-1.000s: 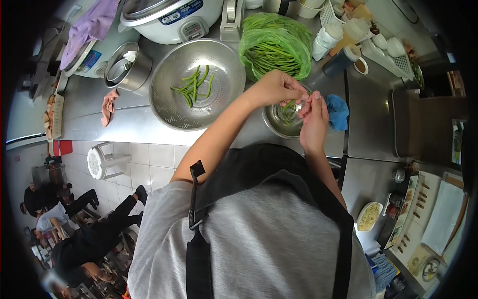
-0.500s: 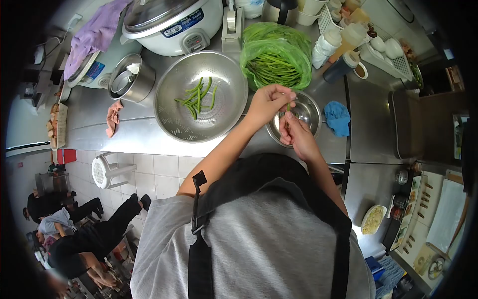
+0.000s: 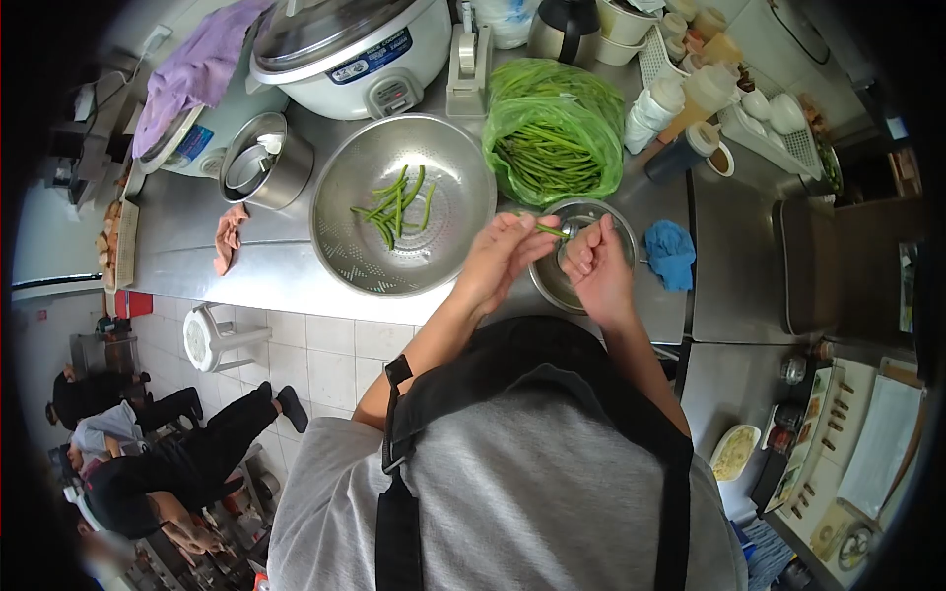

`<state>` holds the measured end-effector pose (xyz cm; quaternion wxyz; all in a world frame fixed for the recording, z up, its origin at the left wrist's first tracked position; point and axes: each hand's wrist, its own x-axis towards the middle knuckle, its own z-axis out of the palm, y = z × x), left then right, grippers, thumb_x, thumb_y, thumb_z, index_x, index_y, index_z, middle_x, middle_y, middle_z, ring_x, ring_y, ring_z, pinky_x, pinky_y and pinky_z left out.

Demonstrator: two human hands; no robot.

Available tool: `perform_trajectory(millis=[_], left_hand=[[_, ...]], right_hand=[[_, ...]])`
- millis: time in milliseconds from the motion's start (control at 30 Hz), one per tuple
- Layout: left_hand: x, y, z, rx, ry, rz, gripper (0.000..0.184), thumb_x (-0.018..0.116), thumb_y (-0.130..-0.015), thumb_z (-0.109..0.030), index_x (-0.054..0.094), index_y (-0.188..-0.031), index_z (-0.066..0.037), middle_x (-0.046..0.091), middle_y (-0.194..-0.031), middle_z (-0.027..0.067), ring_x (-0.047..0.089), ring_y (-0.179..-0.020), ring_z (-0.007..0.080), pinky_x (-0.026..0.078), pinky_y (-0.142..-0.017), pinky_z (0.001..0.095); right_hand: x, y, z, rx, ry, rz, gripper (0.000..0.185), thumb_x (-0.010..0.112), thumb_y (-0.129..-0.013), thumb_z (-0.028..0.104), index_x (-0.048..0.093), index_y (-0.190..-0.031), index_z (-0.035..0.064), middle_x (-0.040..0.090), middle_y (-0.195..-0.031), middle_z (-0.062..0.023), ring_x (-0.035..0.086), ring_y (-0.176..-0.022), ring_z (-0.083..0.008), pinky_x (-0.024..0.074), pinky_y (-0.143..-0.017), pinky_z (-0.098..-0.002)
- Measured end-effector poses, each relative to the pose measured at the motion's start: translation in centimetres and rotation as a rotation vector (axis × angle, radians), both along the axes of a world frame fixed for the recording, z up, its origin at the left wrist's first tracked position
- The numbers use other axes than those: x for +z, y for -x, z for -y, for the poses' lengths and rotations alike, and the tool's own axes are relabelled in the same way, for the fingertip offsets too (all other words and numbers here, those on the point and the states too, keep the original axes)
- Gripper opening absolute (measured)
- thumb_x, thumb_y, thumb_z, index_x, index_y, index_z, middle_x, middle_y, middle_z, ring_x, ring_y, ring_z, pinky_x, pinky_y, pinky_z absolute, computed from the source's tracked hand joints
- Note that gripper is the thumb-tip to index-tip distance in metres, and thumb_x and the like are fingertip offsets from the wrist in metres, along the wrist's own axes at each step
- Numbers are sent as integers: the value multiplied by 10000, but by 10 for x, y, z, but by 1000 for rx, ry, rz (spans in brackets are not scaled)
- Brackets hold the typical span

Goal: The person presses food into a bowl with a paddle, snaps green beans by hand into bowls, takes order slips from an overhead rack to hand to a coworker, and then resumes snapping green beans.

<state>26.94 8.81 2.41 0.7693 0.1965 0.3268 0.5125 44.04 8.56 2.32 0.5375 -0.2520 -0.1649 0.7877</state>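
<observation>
My left hand (image 3: pixel 501 258) pinches a green bean (image 3: pixel 550 230) that points right, over the left rim of a small steel bowl (image 3: pixel 558 287). Above that bowl my right hand (image 3: pixel 598 268) has its fingers curled together near the bean's end; whatever they hold is too small to make out. To the left a large steel colander (image 3: pixel 340 182) holds several green beans (image 3: pixel 399 209). Behind my hands stands an open green plastic bag (image 3: pixel 493 118) full of long green beans (image 3: pixel 550 163).
A blue cloth (image 3: pixel 670 254) lies right of the bowl. Behind the colander are a rice cooker (image 3: pixel 340 74) and a steel pot (image 3: pixel 296 172). Bottles (image 3: pixel 695 143) stand at back right, a pink cloth (image 3: pixel 229 238) at left. Several people are in the lower left background.
My left hand has moved left and toward me with the bean, away from my right hand's fingertips. The beans in the colander look the same.
</observation>
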Motion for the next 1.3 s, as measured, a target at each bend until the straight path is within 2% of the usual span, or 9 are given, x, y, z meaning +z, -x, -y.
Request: perform_trajectory(millis=[200,267,367,500,633,700,967,1233,1300], left_hand=[[-31,73,-19,413,-312,-894,102,529,-961,-115,493,-997,-26,688,-951,122,643,-768,140,491,-693,238],[-70,94,-22,312,-261,-989,116,552,-948,-113,501,-994,-20,699,-883,106,639,-726,125,479,-658,234],[-72,89,-21,147,-156,-895,136,578,-929,-111,514,-1000,-13,706,-814,90,645,-708,113,478,-635,237],[-73,75,-21,57,-191,-894,187,575,-944,-156,500,-1050,-21,704,-855,82,645,-797,93,472,-671,217],[-71,83,-22,12,-257,-825,267,600,-928,-170,508,-1120,-8,691,-946,135,664,-840,152,488,-734,263],[-43,85,-17,-12,-261,-1127,343,626,-907,-180,507,-1188,-22,677,-979,159,664,-885,207,491,-775,306],[-14,80,-24,259,-488,-1484,369,660,-838,-157,570,-1183,-63,577,-1138,191,552,-1074,367,444,-911,403],[55,13,-31,300,-1002,-1264,337,734,-774,-75,672,-1106,-73,644,-974,113,625,-914,239,486,-782,321],[62,3,-25,125,-832,-1114,302,734,-778,-66,692,-1077,-68,654,-879,95,628,-814,191,483,-717,285]], right_hand=[[-6,-18,-59,148,41,461,207,526,-903,228,593,-938,35,503,-701,-8,412,-542,-112,368,-518,-275],[-5,-14,-92,251,-70,664,226,553,-886,225,641,-939,24,552,-702,-22,444,-524,-123,388,-502,-285],[-16,12,-137,18,-618,1423,213,628,-858,243,699,-908,49,616,-664,-71,542,-519,-190,444,-512,-327],[4,37,-149,31,-789,1873,219,759,-751,307,725,-864,123,620,-624,-135,620,-607,-292,484,-578,-399],[-1,39,-151,-85,-882,1843,193,760,-749,298,727,-824,122,602,-602,-124,588,-551,-285,468,-550,-383],[6,32,-142,-135,-876,1806,189,760,-752,294,737,-836,127,580,-581,-118,561,-511,-260,449,-525,-367],[34,-23,-80,-50,-308,1300,221,734,-834,236,736,-947,46,500,-574,63,372,-488,-20,272,-441,-230],[56,-46,-22,58,56,652,267,650,-914,272,653,-940,6,291,-561,117,205,-467,2,156,-428,-209],[55,-49,-13,36,38,639,263,648,-916,270,645,-936,8,284,-566,116,199,-467,2,155,-428,-207]])
